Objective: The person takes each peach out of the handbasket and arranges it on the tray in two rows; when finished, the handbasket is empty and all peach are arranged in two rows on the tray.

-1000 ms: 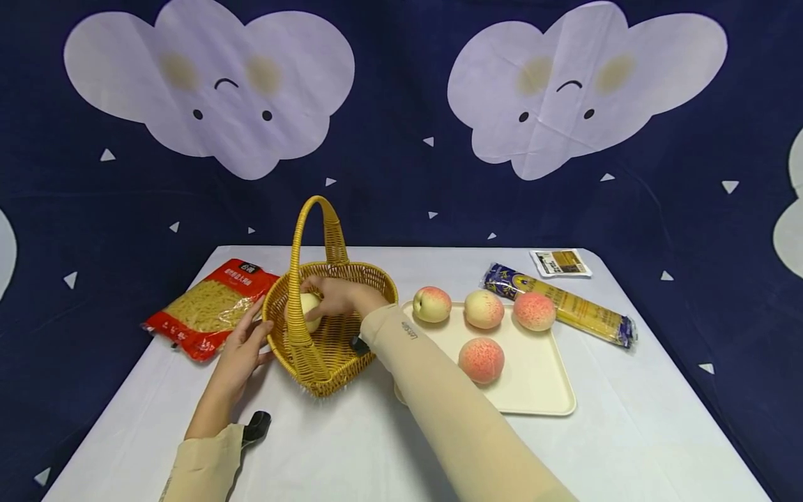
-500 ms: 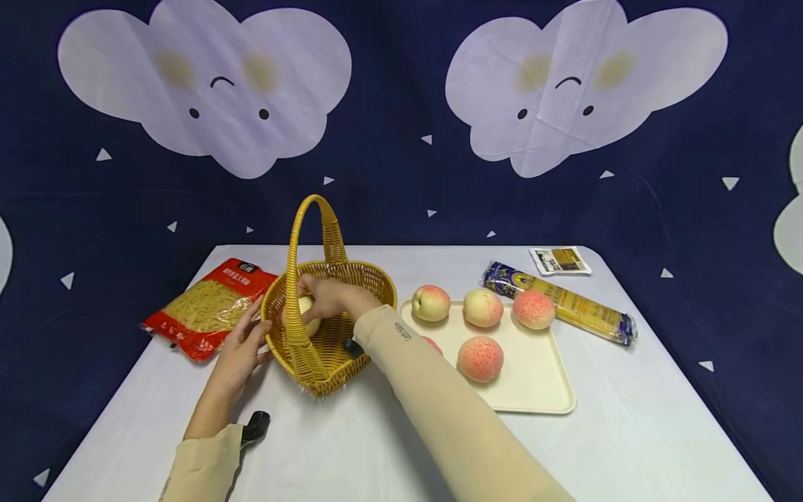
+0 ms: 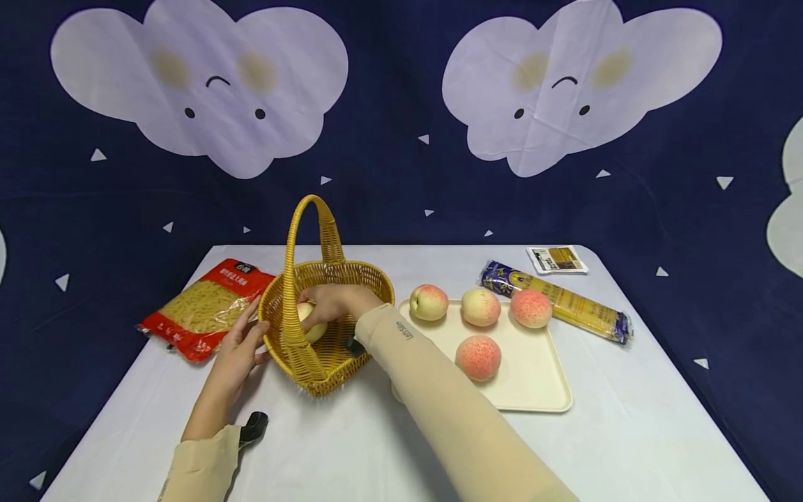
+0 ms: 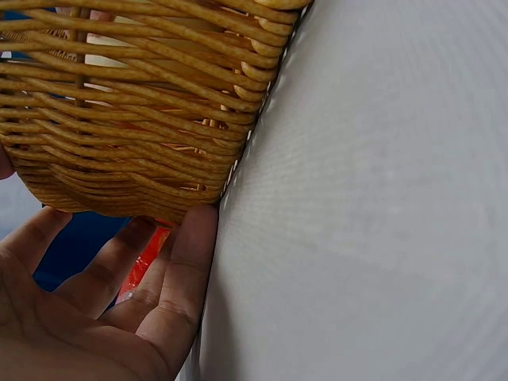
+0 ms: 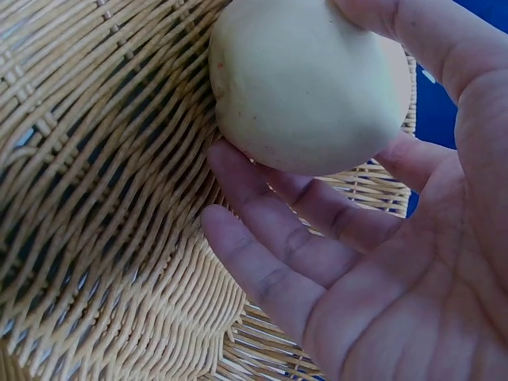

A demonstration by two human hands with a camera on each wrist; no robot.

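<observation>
In the head view, a yellow wicker basket (image 3: 370, 275) with a tall handle stands left of the table's middle. My right hand (image 3: 339, 301) reaches into it and holds a pale peach (image 3: 314, 329) near its left wall. The right wrist view shows the thumb on one side of the peach (image 5: 309, 87) and fingers (image 5: 270, 206) on the other. My left hand (image 3: 233, 362) touches the basket's left side from outside. Its fairly straight fingertips lie along the low part of the woven wall (image 4: 151, 119) in the left wrist view.
A cream tray (image 3: 533, 383) right of the basket bears several peaches (image 3: 479, 358), and my right sleeve crosses its left part. A red pasta bag (image 3: 207, 303) lies at left. A long yellow noodle pack (image 3: 564, 307) and a small packet (image 3: 557, 260) are at back right.
Inside the basket, the right hand and the peach have shifted slightly, and more of the peach shows in front of the hand. The left hand stays at the basket's side.
</observation>
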